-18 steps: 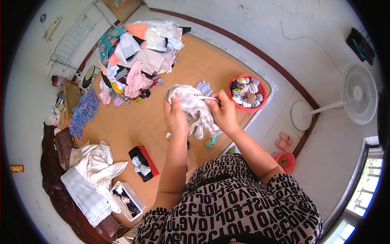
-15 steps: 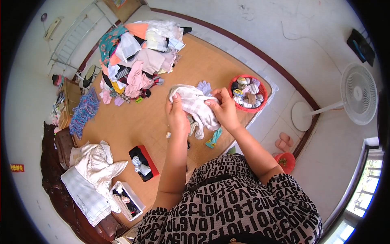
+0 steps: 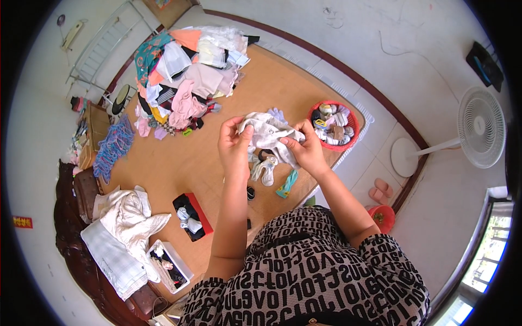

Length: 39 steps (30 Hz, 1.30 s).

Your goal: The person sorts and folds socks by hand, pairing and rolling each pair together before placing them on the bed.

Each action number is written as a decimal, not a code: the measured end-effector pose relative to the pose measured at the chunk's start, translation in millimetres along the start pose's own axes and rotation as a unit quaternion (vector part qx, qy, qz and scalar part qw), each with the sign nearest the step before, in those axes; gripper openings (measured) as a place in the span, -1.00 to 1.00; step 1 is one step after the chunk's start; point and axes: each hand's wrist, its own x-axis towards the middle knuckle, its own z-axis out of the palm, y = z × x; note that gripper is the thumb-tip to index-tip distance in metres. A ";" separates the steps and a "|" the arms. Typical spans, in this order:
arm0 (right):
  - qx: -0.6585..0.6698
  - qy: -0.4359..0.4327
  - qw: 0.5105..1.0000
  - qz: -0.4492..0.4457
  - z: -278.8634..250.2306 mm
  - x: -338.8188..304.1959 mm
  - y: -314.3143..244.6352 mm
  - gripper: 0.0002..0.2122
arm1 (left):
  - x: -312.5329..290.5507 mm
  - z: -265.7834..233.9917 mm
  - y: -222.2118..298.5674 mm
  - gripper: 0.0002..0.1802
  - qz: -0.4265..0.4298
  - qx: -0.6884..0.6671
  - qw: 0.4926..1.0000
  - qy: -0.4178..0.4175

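A: Fingers (image 3: 296, 146) first. Holding anything?
B: Yes, both sets. Left hand (image 3: 235, 144) pinches the cloth (image 3: 269, 133) at its left end, thumb on the near side. Right hand (image 3: 311, 146) grips the right end, thumb pressed on it too.
A: So where's the cloth?
B: Between the hands, held over the bed (image 3: 174, 168). Pale, patterned, creased.
A: Long axis?
B: Roughly hand to hand, right part drooping toward the person. Neither hand is nearer; both are on it.
A: Close by?
B: Pale socks (image 3: 265, 169) just on the near side, teal item (image 3: 286, 185) beside them. Lavender item (image 3: 277, 114) shows past the far edge.
A: Right?
B: Red basket (image 3: 333, 147) with small bundles in it, near the right hand, well apart from the left.
A: Left?
B: Red-and-black box (image 3: 204, 216) beyond the left forearm, white bin (image 3: 186, 265) past that. Clothes pile (image 3: 201, 81) farther out, up-left; hangers (image 3: 113, 146) beyond.
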 end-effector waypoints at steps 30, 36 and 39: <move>-0.325 -0.166 0.831 -0.420 58.3 -59.3 -47.4 -0.74 | 60.7 -34.0 -52.7 -0.82 0.028 -0.671 0.731 -0.124; -0.216 -0.286 0.844 -0.398 41.5 -47.4 -52.0 -0.77 | 55.9 -32.4 -41.3 -0.76 -0.042 -0.789 0.599 -0.128; 0.010 -0.241 0.962 -0.131 31.0 -46.5 -31.4 -0.70 | 57.9 -29.9 -34.8 -0.75 -0.054 -0.799 0.581 -0.146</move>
